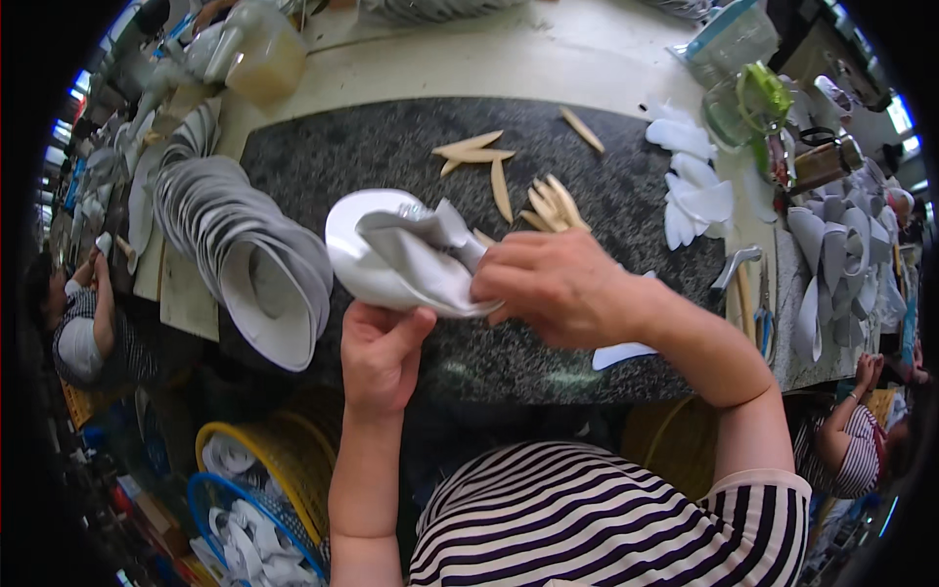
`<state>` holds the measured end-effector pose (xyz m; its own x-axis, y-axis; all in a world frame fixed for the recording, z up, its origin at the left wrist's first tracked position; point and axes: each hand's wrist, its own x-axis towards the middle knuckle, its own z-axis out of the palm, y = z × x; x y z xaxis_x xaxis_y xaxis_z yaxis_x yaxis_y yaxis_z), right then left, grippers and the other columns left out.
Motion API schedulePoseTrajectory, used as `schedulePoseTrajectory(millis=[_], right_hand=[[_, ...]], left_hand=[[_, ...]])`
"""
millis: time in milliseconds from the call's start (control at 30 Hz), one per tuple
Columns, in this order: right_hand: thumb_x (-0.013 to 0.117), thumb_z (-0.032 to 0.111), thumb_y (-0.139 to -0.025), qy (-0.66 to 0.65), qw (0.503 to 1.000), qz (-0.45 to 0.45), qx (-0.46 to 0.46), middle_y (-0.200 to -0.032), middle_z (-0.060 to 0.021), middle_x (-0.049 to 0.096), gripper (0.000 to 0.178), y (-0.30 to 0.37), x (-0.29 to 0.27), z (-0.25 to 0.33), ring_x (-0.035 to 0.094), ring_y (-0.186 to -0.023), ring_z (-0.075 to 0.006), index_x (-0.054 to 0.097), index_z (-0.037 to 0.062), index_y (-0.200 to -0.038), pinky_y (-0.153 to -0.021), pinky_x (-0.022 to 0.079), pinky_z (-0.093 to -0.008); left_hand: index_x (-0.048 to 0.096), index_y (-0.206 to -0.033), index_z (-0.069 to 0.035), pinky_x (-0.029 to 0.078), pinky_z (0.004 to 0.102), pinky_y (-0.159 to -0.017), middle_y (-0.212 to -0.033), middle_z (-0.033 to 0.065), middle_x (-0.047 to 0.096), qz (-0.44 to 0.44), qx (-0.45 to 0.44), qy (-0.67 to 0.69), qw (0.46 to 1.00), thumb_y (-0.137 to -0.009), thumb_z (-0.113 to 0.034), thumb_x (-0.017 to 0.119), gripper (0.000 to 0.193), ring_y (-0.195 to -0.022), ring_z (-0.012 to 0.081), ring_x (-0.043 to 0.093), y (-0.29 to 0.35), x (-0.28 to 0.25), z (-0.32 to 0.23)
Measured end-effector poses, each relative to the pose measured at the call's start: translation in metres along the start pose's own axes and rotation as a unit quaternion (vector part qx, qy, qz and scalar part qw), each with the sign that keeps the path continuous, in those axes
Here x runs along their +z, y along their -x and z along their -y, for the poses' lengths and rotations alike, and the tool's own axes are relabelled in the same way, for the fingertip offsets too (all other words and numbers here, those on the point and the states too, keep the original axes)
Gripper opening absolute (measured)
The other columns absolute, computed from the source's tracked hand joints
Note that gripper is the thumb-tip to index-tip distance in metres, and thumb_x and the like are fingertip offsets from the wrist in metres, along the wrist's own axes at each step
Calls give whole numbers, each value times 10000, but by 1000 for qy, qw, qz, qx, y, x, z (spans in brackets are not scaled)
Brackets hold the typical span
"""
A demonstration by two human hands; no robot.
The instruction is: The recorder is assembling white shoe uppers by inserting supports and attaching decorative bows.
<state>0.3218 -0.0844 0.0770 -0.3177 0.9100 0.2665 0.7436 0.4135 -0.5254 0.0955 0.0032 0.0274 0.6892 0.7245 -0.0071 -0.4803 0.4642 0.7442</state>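
Note:
A white shoe upper (367,264), glossy outside with a pale grey lining, is held up over the dark speckled slab. My left hand (381,357) pinches its lower edge between thumb and fingers. At its right end, my right hand (562,289) is closed on the edge and lining, with some fingertips hidden. Just beyond my right hand lie slender, pointed tan pieces (553,205), several of them bunched together and others scattered. A long curved stack of nested, similar grey-white uppers (245,235) lies left of the slab's middle.
Thin white curved pieces (694,186) lie at the slab's right edge, near a hammer (740,264) and blue-handled scissors (765,328). A cloudy plastic container (259,54) stands far left. Yellow (264,440) and blue (201,481) baskets sit below the table's left side. Co-workers (83,333) sit at both sides.

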Motion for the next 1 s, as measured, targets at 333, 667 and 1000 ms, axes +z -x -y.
schedulePoseTrajectory(millis=[333, 667, 1000], right_hand=[[799, 122, -826, -127, 988, -62, 61, -1010, -96, 662, 279, -1, 13, 0, 660, -962, -301, 655, 73, -1060, -828, 538, -409], [609, 116, -981, -293, 939, -72, 167, -1075, -155, 744, 315, -21, 19, -2, 712, -917, -268, 652, 2, -1271, -832, 554, -363], [768, 35, -852, -337, 895, -70, 284, -832, -92, 734, 209, -20, 26, 4, 705, -772, -164, 663, -21, -1024, -704, 556, -313]], left_hand=[[504, -1410, 8, 495, 457, -1103, -1358, 140, 628, -36, -6, -13, 999, -988, -98, 681, 469, -1250, 269, 622, -1, -8, 8], [515, -1411, -3, 478, 453, -1122, -1359, 137, 633, -7, -31, 5, 999, -978, -79, 688, 472, -1265, 266, 615, 8, -10, 16], [613, -1306, 18, 509, 355, -1034, -1239, 120, 700, 3, 6, -23, 1000, -909, 10, 747, 419, -1141, 201, 665, 18, 4, 18]])
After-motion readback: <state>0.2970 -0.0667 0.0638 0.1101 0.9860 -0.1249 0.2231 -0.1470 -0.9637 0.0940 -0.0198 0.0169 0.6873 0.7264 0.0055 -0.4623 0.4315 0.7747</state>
